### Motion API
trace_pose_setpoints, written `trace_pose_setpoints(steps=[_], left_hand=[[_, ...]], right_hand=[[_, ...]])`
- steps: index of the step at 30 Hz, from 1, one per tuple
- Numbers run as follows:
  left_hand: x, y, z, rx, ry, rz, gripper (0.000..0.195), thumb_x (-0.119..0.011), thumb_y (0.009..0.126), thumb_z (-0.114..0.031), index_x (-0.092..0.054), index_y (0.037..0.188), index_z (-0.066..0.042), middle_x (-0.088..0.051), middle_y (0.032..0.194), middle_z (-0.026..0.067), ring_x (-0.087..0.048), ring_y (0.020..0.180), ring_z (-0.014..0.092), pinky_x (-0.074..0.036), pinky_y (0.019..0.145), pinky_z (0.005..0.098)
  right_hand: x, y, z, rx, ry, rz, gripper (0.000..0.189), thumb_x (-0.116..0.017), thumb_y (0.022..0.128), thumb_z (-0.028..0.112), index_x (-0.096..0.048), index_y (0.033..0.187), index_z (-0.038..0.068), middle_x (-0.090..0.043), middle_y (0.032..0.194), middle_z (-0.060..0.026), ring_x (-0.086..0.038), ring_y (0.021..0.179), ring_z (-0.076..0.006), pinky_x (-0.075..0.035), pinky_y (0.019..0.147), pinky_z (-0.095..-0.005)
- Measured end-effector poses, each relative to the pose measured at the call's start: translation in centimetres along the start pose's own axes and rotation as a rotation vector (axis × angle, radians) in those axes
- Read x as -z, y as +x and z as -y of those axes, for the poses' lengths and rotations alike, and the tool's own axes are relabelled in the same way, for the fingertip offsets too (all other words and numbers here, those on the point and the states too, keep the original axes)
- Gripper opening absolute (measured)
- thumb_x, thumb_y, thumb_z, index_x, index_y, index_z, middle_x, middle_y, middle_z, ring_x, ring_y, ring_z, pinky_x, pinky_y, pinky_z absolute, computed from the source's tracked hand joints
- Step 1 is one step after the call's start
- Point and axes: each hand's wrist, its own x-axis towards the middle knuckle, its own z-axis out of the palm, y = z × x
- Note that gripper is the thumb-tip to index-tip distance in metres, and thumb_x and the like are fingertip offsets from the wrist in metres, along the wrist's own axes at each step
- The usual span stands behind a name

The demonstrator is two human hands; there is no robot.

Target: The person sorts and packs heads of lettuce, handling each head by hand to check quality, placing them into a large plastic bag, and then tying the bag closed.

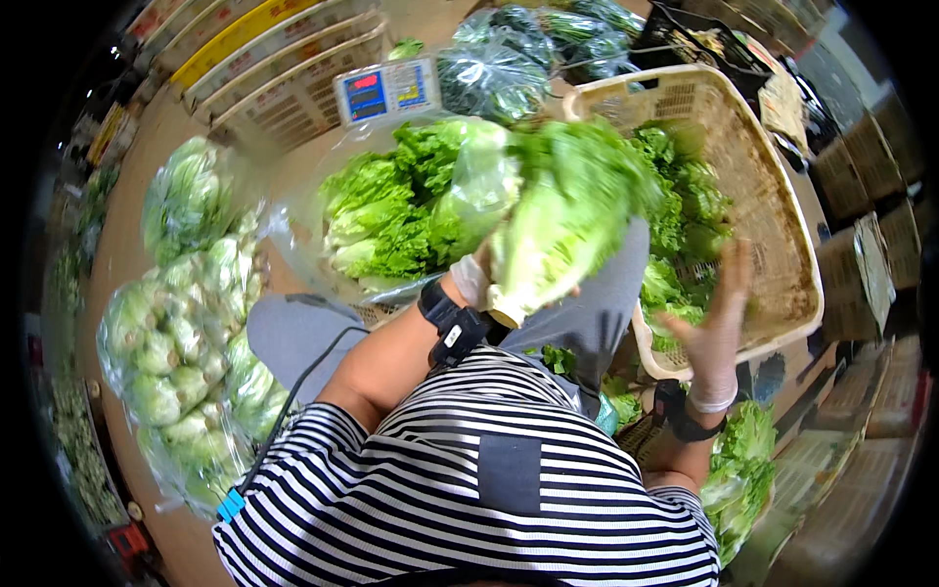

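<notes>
My left hand [480, 275], in a thin glove, holds a head of leaf lettuce [565, 220] by its lower part, the cut stem towards me and the leaves blurred. My right hand [715, 323], also gloved and blurred, is raised with fingers apart at the near side of a pale plastic crate [788, 293]; nothing shows in it. More loose lettuce [675, 191] lies in the crate's left part. Left of the held head, an open clear plastic bag [293, 242] contains several lettuce heads [389, 213]. Its lower edge is beside my knee.
A digital scale display [387, 92] stands behind the open bag. Filled bags of lettuce [165, 345] lie at the left. Stacked crates [293, 88] stand at the back left, bagged dark green vegetables [495, 73] at the back. Loose lettuce [741, 469] lies by my right elbow.
</notes>
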Motion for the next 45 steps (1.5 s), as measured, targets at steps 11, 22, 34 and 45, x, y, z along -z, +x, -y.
trace_pose_setpoints(steps=[11, 22, 34, 45], left_hand=[[-6.6, -6.9, -0.9, 0.303, 0.536, -0.081, 0.081, -0.034, 0.091, -0.067, -0.032, 0.143, -0.005, -0.059, 0.124, 0.0174, -0.066, 0.095, 0.021, -0.057, 0.070, 0.0303], [-3.8, -21.9, -3.9, -1.063, 1.637, -1.579, 0.048, -0.075, 0.077, -0.020, -0.050, 0.113, 0.000, -0.051, 0.091, 0.0081, -0.053, 0.079, 0.014, -0.044, 0.073, 0.0275], [-5.2, -25.5, -6.4, -1.129, 0.514, -1.022, 0.031, -0.042, 0.098, -0.022, -0.049, 0.120, -0.001, -0.023, 0.054, -0.0072, -0.020, 0.045, 0.005, -0.018, 0.046, 0.0225], [-4.5, -25.7, -6.0, -1.064, 0.641, -0.846, 0.035, -0.043, 0.100, -0.027, -0.050, 0.122, -0.001, -0.022, 0.050, -0.0050, -0.018, 0.043, 0.008, -0.020, 0.047, 0.0268]], right_hand=[[-4.0, 3.4, 5.7, 0.610, 0.095, 0.126, 0.063, -0.063, 0.087, 0.027, -0.030, 0.140, 0.026, -0.047, 0.130, -0.0158, -0.048, 0.121, -0.0368, -0.025, 0.108, -0.0585], [-17.6, 12.1, 13.2, 0.184, 0.854, 0.513, 0.085, -0.081, 0.060, 0.018, -0.042, 0.133, 0.002, -0.056, 0.120, -0.0178, -0.057, 0.106, -0.0311, -0.046, 0.093, -0.0418], [-32.6, 6.0, 21.5, 0.963, -0.178, 0.627, 0.063, -0.058, 0.081, 0.021, -0.039, 0.142, 0.025, -0.054, 0.101, -0.0115, -0.053, 0.102, -0.0270, -0.038, 0.097, -0.0469], [-34.3, 7.4, 18.7, 1.176, -0.016, 0.917, 0.052, -0.051, 0.083, 0.019, -0.047, 0.134, 0.034, -0.052, 0.094, -0.0059, -0.055, 0.093, -0.0229, -0.041, 0.092, -0.0429]])
